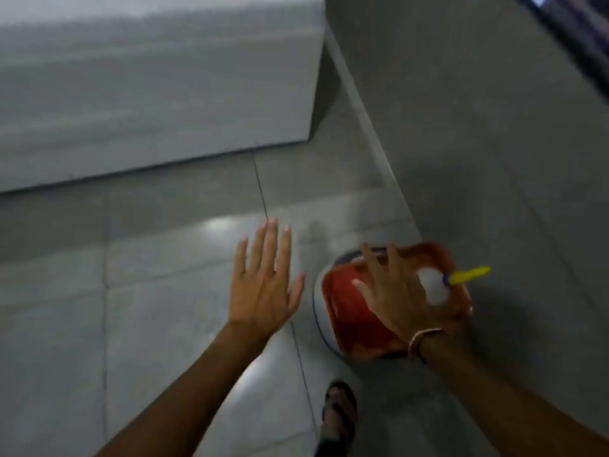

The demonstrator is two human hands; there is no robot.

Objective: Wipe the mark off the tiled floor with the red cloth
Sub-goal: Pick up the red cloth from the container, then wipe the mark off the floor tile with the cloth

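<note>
The frame is blurred. My left hand (263,285) hovers flat over the grey tiled floor (158,291) with its fingers spread and nothing in it. To its right, my right hand (392,291) spreads its fingers over a red squarish thing (349,311) resting in a white round container (318,311). The blur keeps me from telling whether the red thing is the cloth or a tub. A white bottle (435,286) with a yellow nozzle lies on the red thing beside my right hand. A faint dull smudge (313,230) shows on the tile beyond my left fingertips.
A large pale grey block (158,87) stands on the floor at the upper left. A grey wall (478,127) runs along the right, meeting the floor just behind the container. My sandalled foot (339,413) is at the bottom centre.
</note>
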